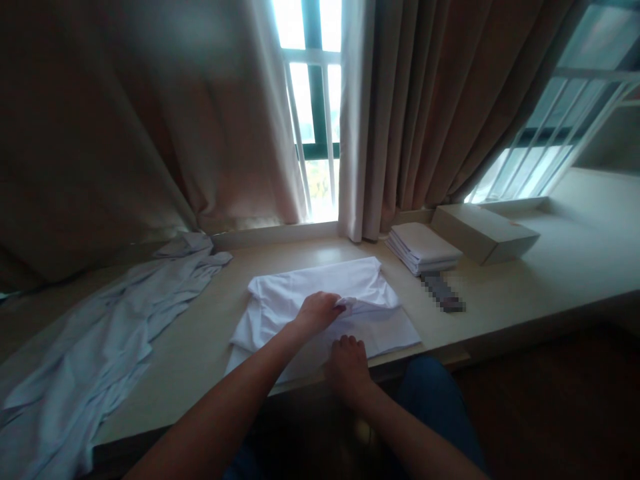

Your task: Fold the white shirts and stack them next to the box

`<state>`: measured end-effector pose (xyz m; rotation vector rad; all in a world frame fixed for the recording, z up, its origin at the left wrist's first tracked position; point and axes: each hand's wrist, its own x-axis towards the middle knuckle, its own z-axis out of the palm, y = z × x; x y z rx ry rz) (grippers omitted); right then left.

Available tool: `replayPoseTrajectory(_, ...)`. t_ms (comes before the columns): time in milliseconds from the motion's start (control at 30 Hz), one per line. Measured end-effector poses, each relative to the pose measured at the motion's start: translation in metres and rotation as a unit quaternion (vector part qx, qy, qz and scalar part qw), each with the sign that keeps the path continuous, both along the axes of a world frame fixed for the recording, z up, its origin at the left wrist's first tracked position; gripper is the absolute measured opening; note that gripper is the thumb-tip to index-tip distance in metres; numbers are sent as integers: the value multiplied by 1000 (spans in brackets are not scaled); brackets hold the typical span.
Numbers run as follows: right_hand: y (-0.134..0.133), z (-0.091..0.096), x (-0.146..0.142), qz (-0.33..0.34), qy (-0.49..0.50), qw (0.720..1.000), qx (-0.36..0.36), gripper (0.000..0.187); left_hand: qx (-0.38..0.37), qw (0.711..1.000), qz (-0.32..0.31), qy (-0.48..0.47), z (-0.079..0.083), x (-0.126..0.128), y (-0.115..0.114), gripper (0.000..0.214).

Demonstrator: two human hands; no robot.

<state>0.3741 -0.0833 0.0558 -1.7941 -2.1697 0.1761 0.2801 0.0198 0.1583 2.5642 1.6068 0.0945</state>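
Observation:
A white garment [285,293] lies partly folded on the ledge in front of me, wrinkled at its left side. My left hand [320,312] pinches a raised fold of it near the middle. Close to the ledge's front edge, my right hand [349,363] has its fingers curled over the garment's near side. The fingertips of the right hand press together on the cloth, and its thumb is hidden.
A pile of loose, crumpled white cloth [115,320] spreads along the left. Folded white cloths [425,245] are stacked at the right beside a pale box [485,233]. A pixelated dark object [443,291] lies before the stack. Curtains [410,107] hang behind the ledge [185,360].

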Motion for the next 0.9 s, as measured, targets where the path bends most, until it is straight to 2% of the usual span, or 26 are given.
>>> replayPoseTrajectory(67, 4, 3, 1, -18, 8, 1000, -10, 14, 0, 1000, 5, 0, 2, 0, 1, 29)
replayPoseTrajectory(200, 14, 15, 12, -40, 70, 997, 17, 19, -4, 1000, 7, -5, 1, 1, 2, 29)
replayPoseTrajectory(267, 17, 20, 15, 2, 76, 996, 41, 19, -5, 1000, 4, -9, -1, 1, 2, 29)
replayPoseTrajectory(333, 17, 21, 15, 74, 41, 995, 58, 17, -5, 1000, -3, -13, -3, 1, 3, 30)
replayPoseTrajectory(467, 6, 11, 12, 222, -53, 972, 51, 13, -11, 1000, -13, -19, -7, 3, 0, 31)
replayPoseTrajectory(567, -11, 4, 19, 262, -55, 963, 42, 12, -26, 999, -22, -27, -10, 4, -12, 33)
replayPoseTrajectory(633, -24, 3, 30, 250, -30, 966, 59, 13, -45, 997, -50, -49, -12, 1, -22, 49)
replayPoseTrajectory(700, -35, 6, 46, 219, 11, 972, 79, 18, -67, 989, -84, -106, -13, -6, -32, 73)
replayPoseTrajectory(733, -39, 8, 55, 199, 33, 976, 87, 21, -75, 983, -89, -144, -13, -13, -36, 77)
replayPoseTrajectory(800, -41, 12, 73, 149, 74, 981, 96, 24, -79, 972, -58, -211, -17, -30, -43, 65)
replayPoseTrajectory(900, -28, 13, 96, 64, 128, 984, 103, 24, -63, 971, 34, -226, -30, -64, -54, 45)
